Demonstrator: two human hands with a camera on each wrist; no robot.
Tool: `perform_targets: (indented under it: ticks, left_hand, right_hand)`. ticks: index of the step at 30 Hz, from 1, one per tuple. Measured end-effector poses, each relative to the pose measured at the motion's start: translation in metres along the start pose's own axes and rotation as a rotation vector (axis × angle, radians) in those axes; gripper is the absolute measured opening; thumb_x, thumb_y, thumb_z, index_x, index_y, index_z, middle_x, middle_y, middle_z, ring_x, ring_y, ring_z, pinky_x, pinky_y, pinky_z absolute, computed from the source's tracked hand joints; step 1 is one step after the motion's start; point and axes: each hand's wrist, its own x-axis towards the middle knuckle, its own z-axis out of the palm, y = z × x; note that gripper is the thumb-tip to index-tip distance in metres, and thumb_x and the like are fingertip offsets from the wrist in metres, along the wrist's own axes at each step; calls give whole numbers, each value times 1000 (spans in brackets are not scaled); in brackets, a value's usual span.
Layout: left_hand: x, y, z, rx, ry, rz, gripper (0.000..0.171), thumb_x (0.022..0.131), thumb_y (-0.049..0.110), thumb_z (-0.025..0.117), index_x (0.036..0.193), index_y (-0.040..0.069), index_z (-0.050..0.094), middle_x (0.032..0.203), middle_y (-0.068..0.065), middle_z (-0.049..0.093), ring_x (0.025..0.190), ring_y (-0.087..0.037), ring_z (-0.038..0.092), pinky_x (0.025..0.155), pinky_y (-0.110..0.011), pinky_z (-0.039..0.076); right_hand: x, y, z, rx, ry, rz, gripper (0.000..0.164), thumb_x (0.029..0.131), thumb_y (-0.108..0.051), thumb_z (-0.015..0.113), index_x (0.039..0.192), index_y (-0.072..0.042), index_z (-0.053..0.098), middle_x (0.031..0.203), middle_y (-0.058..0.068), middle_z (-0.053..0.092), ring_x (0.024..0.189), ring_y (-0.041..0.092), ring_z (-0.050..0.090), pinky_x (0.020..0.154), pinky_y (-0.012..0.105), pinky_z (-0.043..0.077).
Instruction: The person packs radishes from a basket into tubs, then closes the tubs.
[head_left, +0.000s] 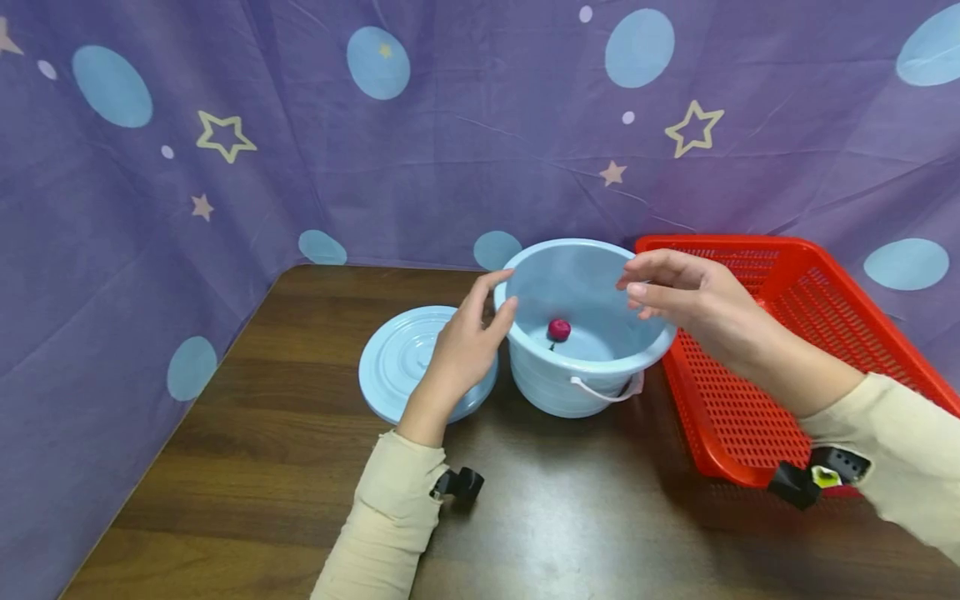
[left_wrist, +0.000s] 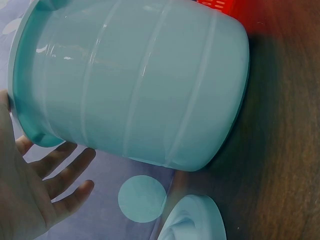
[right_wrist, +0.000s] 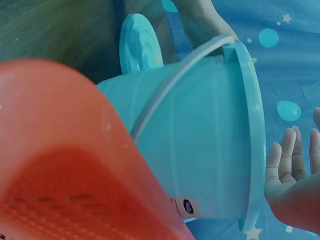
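Progress so far: round magenta item (head_left: 558, 330) is inside the light-blue plastic bucket (head_left: 555, 390); round light-blue plastic lid (head_left: 400, 360) isn't on yet, just left of it. Left hand (head_left: 465, 346): fingers spread at bucket's left side. Right hand (head_left: 701, 296): loosely bent over its right, pinching nothing.

No word or number can be read. On the right side of the bucket (right_wrist: 205, 135), a pale label (right_wrist: 195, 212) with a dark oval mark (right_wrist: 188, 206) shows, partly hidden behind the red basket (right_wrist: 60, 115); any print on it is too small to make out.
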Motion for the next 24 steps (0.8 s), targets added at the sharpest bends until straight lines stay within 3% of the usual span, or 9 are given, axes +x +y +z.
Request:
perform_targets:
  ticks: [5,13,19,24]
  left_hand:
    - [0,0,1,-1,7,2,48,101,57,41,147,41,39,137,2,54,118,-15,56,96,-46,45]
    - [1,0,1,-8,4,12,48,101,57,40,146,40,40,132,1,56,116,-14,57,95,-46,45]
    - [1,-1,1,-13,6,11,48,101,56,40,146,40,40,129,1,58,114,-14,57,94,-46,45]
    - [1,-1,1,-12,10,7,48,101,55,40,146,39,40,131,1,58,115,-14,57,95,-46,45]
  right_hand:
    - [0,-2,-11,38,64,-2,18,95,-11,66,113,-11,68,110,4,67,93,20,62,78,26,51]
    - [5,-3,-29,244,123,-44,14,94,-4,65,106,-8,71,93,5,70,78,17,65,71,25,55]
    - [10,1,-41,264,172,-52,12,93,-3,66,102,-8,72,88,4,70,74,16,64,68,24,54]
    - [14,8,-56,180,241,-24,10,92,-7,69,100,-13,74,89,1,70,74,14,63,66,23,54]
